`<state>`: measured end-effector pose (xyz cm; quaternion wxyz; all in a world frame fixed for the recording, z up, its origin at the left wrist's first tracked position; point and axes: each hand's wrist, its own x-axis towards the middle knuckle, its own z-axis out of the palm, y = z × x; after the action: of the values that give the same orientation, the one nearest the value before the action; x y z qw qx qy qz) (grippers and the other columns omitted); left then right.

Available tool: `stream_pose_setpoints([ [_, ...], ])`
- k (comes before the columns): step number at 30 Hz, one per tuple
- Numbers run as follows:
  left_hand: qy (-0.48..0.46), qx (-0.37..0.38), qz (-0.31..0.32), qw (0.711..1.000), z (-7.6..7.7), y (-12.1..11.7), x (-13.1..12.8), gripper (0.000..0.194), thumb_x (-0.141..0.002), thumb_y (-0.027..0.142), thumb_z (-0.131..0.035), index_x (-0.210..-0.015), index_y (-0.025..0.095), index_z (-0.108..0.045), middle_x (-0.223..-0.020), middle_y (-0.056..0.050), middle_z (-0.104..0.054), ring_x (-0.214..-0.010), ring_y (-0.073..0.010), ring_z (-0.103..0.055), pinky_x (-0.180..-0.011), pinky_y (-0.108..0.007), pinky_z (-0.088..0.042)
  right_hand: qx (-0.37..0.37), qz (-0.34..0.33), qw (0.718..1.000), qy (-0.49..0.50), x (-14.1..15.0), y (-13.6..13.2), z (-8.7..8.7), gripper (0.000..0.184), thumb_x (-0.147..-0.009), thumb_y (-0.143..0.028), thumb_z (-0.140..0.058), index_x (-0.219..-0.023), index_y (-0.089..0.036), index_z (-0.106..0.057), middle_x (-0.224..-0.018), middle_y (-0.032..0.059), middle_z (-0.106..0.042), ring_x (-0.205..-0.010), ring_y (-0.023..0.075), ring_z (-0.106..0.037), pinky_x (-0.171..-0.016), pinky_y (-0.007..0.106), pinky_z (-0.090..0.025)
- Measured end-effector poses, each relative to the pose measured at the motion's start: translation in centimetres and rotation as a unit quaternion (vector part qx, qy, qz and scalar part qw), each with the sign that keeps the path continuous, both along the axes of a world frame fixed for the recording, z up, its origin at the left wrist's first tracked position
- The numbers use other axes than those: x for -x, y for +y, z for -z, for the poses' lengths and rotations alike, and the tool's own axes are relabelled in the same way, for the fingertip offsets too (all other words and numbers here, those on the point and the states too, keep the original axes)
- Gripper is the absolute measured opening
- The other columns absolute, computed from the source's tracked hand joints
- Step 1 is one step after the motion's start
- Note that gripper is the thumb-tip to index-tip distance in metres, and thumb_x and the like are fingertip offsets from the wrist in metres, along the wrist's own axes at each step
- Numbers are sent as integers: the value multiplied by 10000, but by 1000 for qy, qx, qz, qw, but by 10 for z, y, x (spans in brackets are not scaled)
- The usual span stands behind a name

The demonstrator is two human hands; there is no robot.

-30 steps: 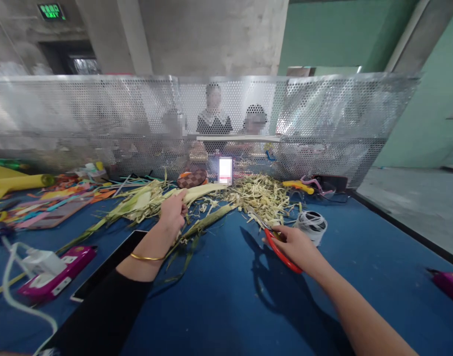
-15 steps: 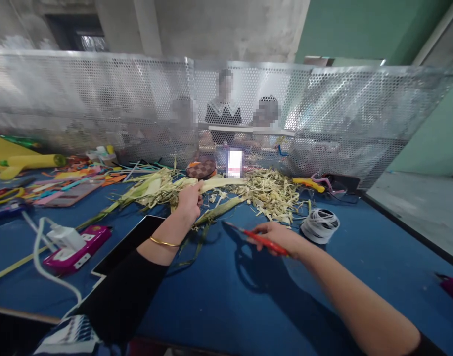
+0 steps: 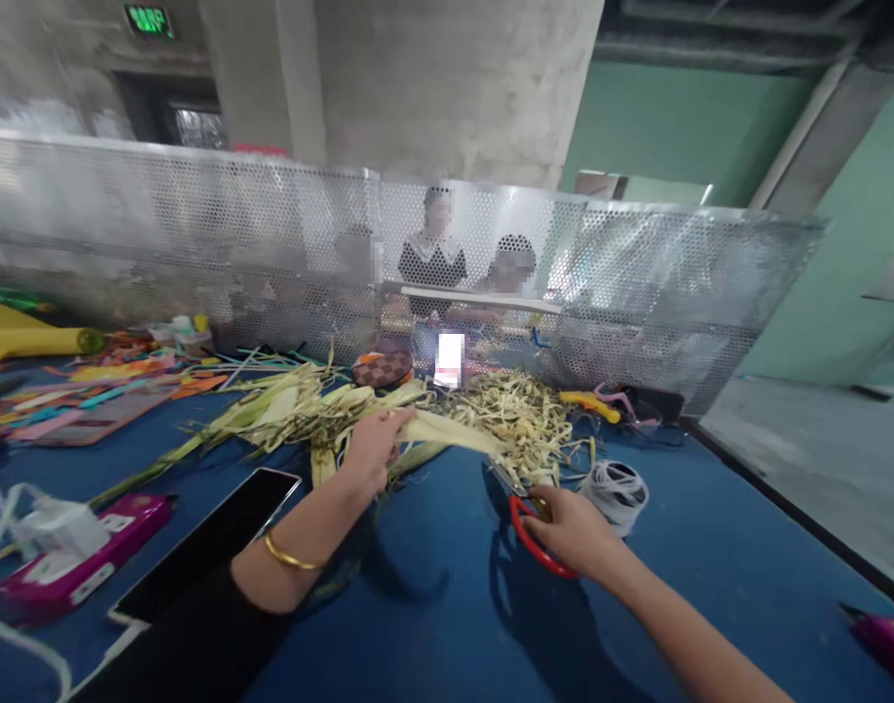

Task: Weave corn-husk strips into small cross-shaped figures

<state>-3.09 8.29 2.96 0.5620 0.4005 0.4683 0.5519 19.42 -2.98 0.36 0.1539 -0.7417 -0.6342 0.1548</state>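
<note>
Blue table [image 3: 447, 635], husk pile [image 3: 290, 402] left of centre, shredded heap [image 3: 539, 415] to its right, left hand [image 3: 370, 451], fingers pinching a pale strip [image 3: 454, 432], its free end at the heap's edge, right hand [image 3: 577, 529], fingers curled around red-handled scissors [image 3: 518, 519], blades [image 3: 507, 478] near that end, string roll [image 3: 614, 493] nearby
</note>
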Motion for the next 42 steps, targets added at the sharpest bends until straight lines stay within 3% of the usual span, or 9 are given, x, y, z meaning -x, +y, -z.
stream_pose_setpoints([
  [6, 182, -114, 242, 946, -25, -29, -31, 215, -597, 337, -714, -599, 146, -615, -549, 19, -543, -510, -100, -464, -496, -204, -322, 24, -49, 988, -144, 13, -16, 7, 332, -792, -185, -552, -1116, -144, -611, -991, 162, -715, -906, 277, -671, -655, 291, -421],
  [10, 231, -147, 304, 913, -29, -34, -52, 230, -599, 363, -705, -624, 166, -589, -561, 22, -530, -533, -115, -467, -492, -216, -312, 67, -21, 982, -175, 18, -22, -11, 314, -842, -150, -467, -1122, -104, -603, -830, 189, -719, -736, 298, -685, -574, 312, -396],
  [13, 238, -163, 305, 908, -24, -35, -58, 221, -612, 347, -684, -585, 170, -555, -553, 28, -502, -531, -103, -429, -501, -221, -314, -60, -52, 997, -7, 18, -16, -28, 285, -907, -291, -387, -875, -168, -642, -813, 129, -705, -745, 238, -658, -596, 284, -410],
  [17, 242, -169, 289, 911, -17, -33, -57, 227, -594, 337, -690, -551, 167, -546, -540, 34, -473, -529, -94, -389, -498, -221, -304, -66, -108, 929, 347, 26, -2, -26, 394, -824, -539, -480, -734, -179, -615, -656, 23, -623, -610, 160, -567, -516, 235, -402],
  [23, 127, -90, 308, 939, -9, -26, -60, 426, -709, 594, -578, -624, 177, -570, -528, 25, -498, -464, -88, -396, -450, -222, -291, -75, 27, 870, 487, 31, 1, -7, 365, -670, -530, -670, -669, -171, -606, -604, 5, -594, -594, 154, -534, -531, 249, -425],
  [26, 92, -85, 310, 943, -7, -28, -62, 355, -678, 521, -654, -688, 167, -630, -634, -4, -578, -548, -98, -470, -500, -218, -357, -63, 44, 830, 552, 30, -2, -7, 375, -639, -526, -697, -724, -168, -627, -635, 17, -612, -604, 164, -546, -553, 267, -441],
  [33, 122, -101, 290, 944, -8, -40, -64, 194, -659, 344, -669, -620, 167, -599, -522, 38, -496, -461, -74, -394, -460, -219, -326, -156, 2, 904, 397, 25, -3, -8, 296, -715, -464, -645, -739, -172, -605, -688, 9, -589, -631, 141, -520, -573, 250, -423],
  [36, 146, -104, 305, 935, -8, -44, -66, 185, -670, 327, -660, -605, 167, -593, -498, 42, -487, -442, -70, -385, -453, -216, -319, -212, 33, 901, 377, 18, 1, -12, 314, -681, -445, -679, -830, -185, -585, -734, 13, -593, -660, 146, -538, -574, 249, -440],
  [42, 144, -89, 331, 928, -4, -46, -68, 147, -657, 301, -665, -637, 162, -624, -528, 28, -531, -465, -74, -418, -467, -207, -326, -156, 4, 891, 427, 8, 3, -17, 255, -713, -425, -643, -707, -178, -583, -625, -11, -564, -578, 114, -498, -546, 244, -434],
])
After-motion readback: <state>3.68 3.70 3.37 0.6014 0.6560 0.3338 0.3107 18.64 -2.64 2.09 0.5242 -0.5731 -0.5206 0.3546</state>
